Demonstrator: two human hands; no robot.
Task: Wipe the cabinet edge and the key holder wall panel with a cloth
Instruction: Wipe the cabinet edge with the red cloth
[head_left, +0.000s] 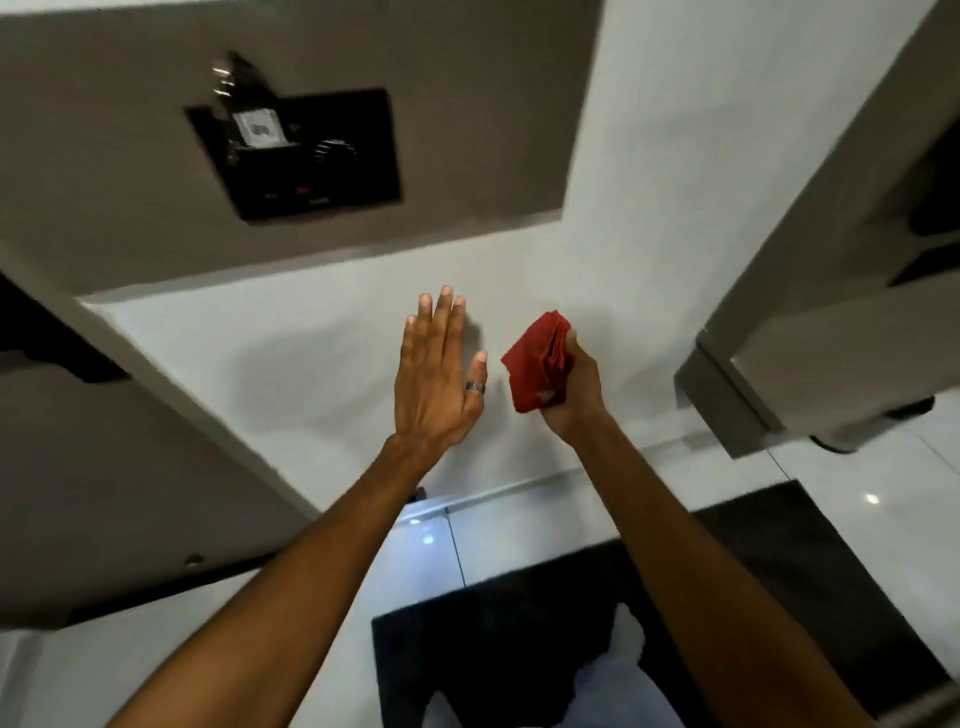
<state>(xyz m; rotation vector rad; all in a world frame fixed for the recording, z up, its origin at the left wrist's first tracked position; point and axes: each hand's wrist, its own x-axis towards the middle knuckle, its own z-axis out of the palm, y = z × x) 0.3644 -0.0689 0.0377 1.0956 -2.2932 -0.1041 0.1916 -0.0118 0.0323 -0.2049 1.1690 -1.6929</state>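
Observation:
A folded red cloth (535, 364) is held in my right hand (574, 395), in front of the white wall at centre. My left hand (436, 379) is flat and open, fingers pointing up, just left of the cloth and close to the wall; a ring sits on its thumb. Up left, a grey-brown wall panel (467, 130) carries a black key holder (306, 156) with keys and a small card sticking out of it. The grey cabinet (104, 467) stands at the left, its pale front edge (171, 384) running diagonally towards my left arm.
A second grey cabinet or door frame (810, 312) juts in at the right. Below lies a glossy white tiled floor (431, 551) with a black mat (519, 623) under my feet. A white skirting runs along the wall's base.

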